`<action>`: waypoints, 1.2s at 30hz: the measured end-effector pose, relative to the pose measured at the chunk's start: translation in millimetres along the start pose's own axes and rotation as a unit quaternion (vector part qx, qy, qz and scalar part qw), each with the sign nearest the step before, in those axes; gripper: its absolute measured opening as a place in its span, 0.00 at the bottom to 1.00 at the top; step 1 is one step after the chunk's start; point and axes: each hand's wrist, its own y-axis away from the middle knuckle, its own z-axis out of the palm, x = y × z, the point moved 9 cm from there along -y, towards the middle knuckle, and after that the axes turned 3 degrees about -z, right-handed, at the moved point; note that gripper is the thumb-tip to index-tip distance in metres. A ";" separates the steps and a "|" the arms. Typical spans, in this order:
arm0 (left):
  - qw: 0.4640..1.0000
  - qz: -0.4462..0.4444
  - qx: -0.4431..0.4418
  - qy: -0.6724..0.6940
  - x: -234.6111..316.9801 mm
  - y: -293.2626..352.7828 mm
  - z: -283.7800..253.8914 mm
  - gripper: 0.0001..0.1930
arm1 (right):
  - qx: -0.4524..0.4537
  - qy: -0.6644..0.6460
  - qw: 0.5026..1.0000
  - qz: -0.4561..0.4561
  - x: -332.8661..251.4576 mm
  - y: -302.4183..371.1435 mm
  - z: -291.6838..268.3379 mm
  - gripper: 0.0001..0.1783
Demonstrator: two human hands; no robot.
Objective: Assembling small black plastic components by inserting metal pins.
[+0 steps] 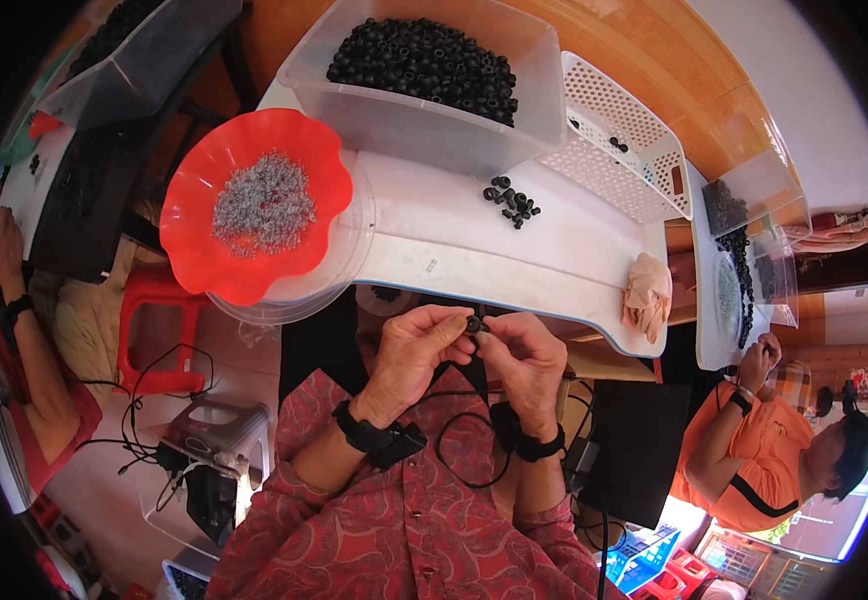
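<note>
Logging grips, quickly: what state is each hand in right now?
Left hand: closed, pinching a small round black part.
Right hand: closed, pinching that same part.

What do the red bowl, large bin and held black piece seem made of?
Red bowl: probably plastic; smooth, with a wavy rim.
Large bin: likely plastic; cloudy, translucent walls.
Black piece: perhaps rubber or plastic; dark, too small to tell its finish.
</note>
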 end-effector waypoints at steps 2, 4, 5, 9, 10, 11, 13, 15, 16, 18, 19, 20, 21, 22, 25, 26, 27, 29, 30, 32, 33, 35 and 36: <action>1.000 0.003 -0.006 -0.008 -0.4 -0.2 0.9 0.10 | -0.002 -0.006 1.000 0.001 -0.6 0.8 0.7 0.08; 1.000 0.005 -0.007 -0.014 1.1 -0.5 2.6 0.10 | -0.003 -0.011 1.000 0.003 -0.7 0.7 0.2 0.08; 1.000 0.007 -0.007 -0.021 1.9 0.0 3.0 0.10 | -0.005 -0.010 1.000 -0.005 -1.8 0.3 0.2 0.08; 0.999 0.011 -0.001 -0.043 2.8 1.1 2.5 0.10 | -0.025 0.030 0.999 -0.033 -5.7 -2.7 -0.1 0.09; 0.998 0.017 0.004 -0.060 3.9 1.2 1.2 0.10 | -0.024 0.030 0.999 -0.033 -6.0 -3.2 -1.0 0.09; 0.997 0.023 0.009 -0.077 4.9 1.3 0.0 0.10 | -0.038 0.028 0.998 -0.031 -6.1 -3.4 0.7 0.09; 0.996 0.028 0.007 -0.089 6.3 1.3 0.2 0.10 | -0.050 0.026 0.998 -0.028 -5.1 -3.5 2.5 0.09; 0.994 0.035 0.006 -0.101 7.4 1.2 0.8 0.11 | -0.051 0.008 0.998 -0.033 -5.4 -4.6 2.3 0.09; 0.994 0.035 0.007 -0.105 6.6 0.7 0.0 0.11 | -0.051 0.007 0.998 -0.033 -5.8 -4.9 1.9 0.09; 0.993 0.035 0.008 -0.110 6.0 0.6 0.3 0.11 | -0.057 0.020 0.997 -0.042 -7.8 -5.0 2.3 0.09; 0.993 0.036 0.009 -0.109 6.4 1.0 1.2 0.11 | -0.057 0.020 0.997 -0.042 -7.1 -5.0 1.9 0.09; 0.993 0.036 0.011 -0.107 6.6 1.4 1.6 0.11 | -0.059 0.022 0.997 -0.042 -6.0 -4.7 2.1 0.09; 0.993 0.036 0.011 -0.108 6.0 1.6 1.5 0.11 | -0.060 0.025 0.997 -0.043 -5.2 -4.3 2.3 0.09; 0.993 0.039 0.013 -0.113 5.8 1.6 1.1 0.11 | -0.060 0.025 0.997 -0.043 -4.4 -4.4 2.1 0.09; 0.992 0.040 0.015 -0.122 6.0 2.3 1.2 0.11 | -0.065 0.027 0.997 -0.037 -2.1 -4.3 2.9 0.09; 0.991 0.040 0.016 -0.125 6.2 2.4 1.3 0.11 | -0.066 0.021 0.997 -0.025 -0.2 -4.2 3.0 0.09; 0.991 0.040 0.016 -0.125 6.3 2.5 0.9 0.11 | -0.066 0.015 0.998 -0.013 1.5 -4.2 3.2 0.09; 0.989 0.040 0.012 -0.140 6.4 2.7 0.7 0.11 | -0.069 0.019 0.997 -0.010 0.8 -4.8 3.5 0.09; 0.989 0.039 0.012 -0.141 6.6 2.9 0.7 0.11 | -0.072 0.023 0.997 -0.007 0.5 -5.2 4.0 0.09; 0.987 0.047 0.009 -0.153 8.5 3.7 2.0 0.11 | -0.074 0.024 0.997 -0.007 -2.3 -6.6 4.6 0.09; 0.987 0.046 0.010 -0.153 8.7 4.1 1.9 0.11 | -0.076 0.025 0.997 -0.006 -2.9 -6.8 5.0 0.08; 0.985 0.051 0.006 -0.163 9.9 5.0 2.6 0.11 | -0.080 0.024 0.997 0.000 0.4 -6.2 4.6 0.09; 0.985 0.051 0.006 -0.163 10.4 5.3 3.1 0.11 | -0.084 0.022 0.996 0.006 2.4 -5.8 4.7 0.10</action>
